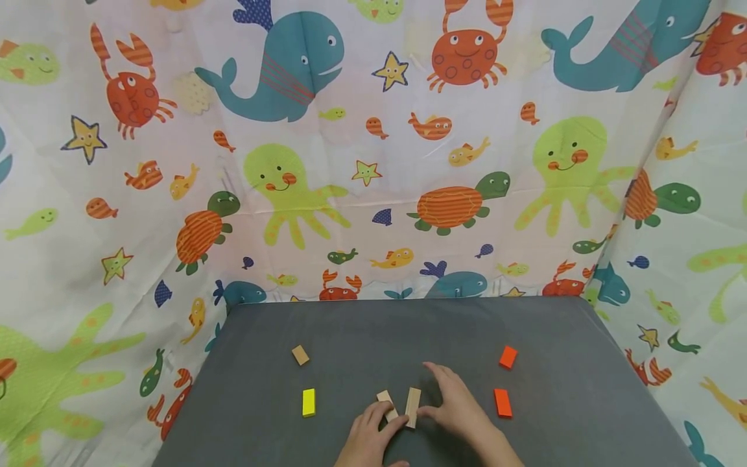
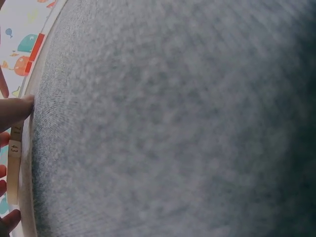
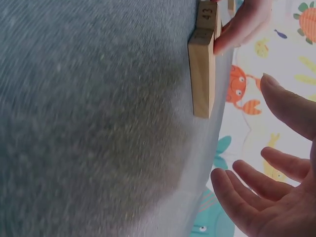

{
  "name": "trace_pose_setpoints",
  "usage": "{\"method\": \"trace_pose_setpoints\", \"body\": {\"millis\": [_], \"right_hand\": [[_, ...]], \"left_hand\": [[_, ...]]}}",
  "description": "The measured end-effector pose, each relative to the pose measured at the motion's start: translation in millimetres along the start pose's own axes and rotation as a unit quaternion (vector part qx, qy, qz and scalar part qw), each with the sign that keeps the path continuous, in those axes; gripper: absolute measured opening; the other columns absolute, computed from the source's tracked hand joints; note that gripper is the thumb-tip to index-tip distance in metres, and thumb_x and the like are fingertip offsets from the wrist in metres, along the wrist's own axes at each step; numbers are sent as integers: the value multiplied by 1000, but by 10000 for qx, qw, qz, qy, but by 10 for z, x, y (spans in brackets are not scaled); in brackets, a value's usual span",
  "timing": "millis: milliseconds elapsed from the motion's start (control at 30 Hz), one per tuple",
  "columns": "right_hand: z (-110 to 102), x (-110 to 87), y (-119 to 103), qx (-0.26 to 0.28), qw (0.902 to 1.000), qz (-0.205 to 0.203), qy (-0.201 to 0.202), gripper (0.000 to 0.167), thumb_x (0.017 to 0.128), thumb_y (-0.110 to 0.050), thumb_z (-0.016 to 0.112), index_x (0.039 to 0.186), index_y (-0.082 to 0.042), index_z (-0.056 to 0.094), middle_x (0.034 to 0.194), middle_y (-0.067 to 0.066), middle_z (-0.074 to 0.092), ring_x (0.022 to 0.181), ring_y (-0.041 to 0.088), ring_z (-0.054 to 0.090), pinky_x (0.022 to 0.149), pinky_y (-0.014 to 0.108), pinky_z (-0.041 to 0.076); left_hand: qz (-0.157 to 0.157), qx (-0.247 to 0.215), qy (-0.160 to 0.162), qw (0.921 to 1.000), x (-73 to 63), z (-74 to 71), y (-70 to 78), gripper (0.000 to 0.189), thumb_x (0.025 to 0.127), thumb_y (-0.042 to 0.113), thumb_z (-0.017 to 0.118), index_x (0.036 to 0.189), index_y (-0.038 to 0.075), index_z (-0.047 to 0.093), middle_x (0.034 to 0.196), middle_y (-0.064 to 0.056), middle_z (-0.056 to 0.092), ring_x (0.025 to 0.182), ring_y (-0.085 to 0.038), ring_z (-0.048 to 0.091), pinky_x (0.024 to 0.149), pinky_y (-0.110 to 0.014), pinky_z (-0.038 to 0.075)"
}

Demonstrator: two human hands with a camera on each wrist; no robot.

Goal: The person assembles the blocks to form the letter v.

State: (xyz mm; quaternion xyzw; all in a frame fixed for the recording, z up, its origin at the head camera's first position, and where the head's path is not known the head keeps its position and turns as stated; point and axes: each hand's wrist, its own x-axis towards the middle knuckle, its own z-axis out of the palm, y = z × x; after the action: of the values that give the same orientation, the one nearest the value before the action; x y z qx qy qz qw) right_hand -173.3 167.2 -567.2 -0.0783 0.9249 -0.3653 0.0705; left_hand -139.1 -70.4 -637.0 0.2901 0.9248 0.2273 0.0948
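Note:
Two pale wooden blocks lie close together near the table's front, forming a narrow V in the head view. My left hand [image 1: 369,433] holds the left wooden block [image 1: 386,402], its fingers over the near half and its thumb close to the other block. The number 43 shows on an end of the held block [image 2: 14,168] in the left wrist view. Just right of the right wooden block [image 1: 412,407], my right hand [image 1: 461,407] hovers with thumb and fingers spread, holding nothing. A gap separates that hand [image 3: 266,192] from the block [image 3: 201,79] in the right wrist view.
On the grey table [image 1: 403,331], a small wooden block [image 1: 300,355] and a yellow block [image 1: 308,403] lie to the left. Two orange-red blocks, the farther one [image 1: 508,357] and the nearer one [image 1: 503,403], lie to the right. A sea-animal curtain [image 1: 362,214] hangs behind.

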Motion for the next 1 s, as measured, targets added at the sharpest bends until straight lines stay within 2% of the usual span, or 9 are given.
{"method": "trace_pose_setpoints", "body": {"millis": [167, 500, 800, 1000], "right_hand": [[-71, -22, 56, -23, 9996, 215, 177, 89, 71, -25, 93, 147, -11, 49, 146, 18, 52, 132, 41, 51, 104, 65, 44], [-141, -60, 133, -94, 9980, 434, 442, 89, 70, -25, 94, 147, -12, 50, 146, 16, 52, 133, 39, 50, 106, 64, 43], [-222, -92, 181, -170, 9973, 232, 678, 89, 69, -25, 94, 146, -10, 51, 145, 18, 53, 133, 41, 50, 106, 63, 43], [-295, -159, 247, -208, 9962, 276, 795, 87, 69, -22, 94, 144, -8, 52, 144, 19, 53, 132, 42, 50, 106, 63, 43]], "left_hand": [[-160, -89, -215, 9996, 22, -25, 14, 67, 86, 73, 59, 146, 49, 43, 151, 3, 40, 139, -26, 39, 105, -59, 43], [-235, -101, -263, 9993, 11, -46, 25, 68, 85, 72, 61, 146, 47, 44, 151, 3, 39, 138, -26, 39, 105, -58, 44], [-111, -101, -161, 9998, 9, -30, -16, 66, 87, 74, 56, 146, 47, 45, 149, 4, 40, 136, -25, 40, 102, -56, 46], [-75, -142, -187, 9997, 10, -4, -25, 64, 89, 74, 54, 146, 46, 45, 149, 4, 39, 136, -25, 40, 103, -54, 46]]}}
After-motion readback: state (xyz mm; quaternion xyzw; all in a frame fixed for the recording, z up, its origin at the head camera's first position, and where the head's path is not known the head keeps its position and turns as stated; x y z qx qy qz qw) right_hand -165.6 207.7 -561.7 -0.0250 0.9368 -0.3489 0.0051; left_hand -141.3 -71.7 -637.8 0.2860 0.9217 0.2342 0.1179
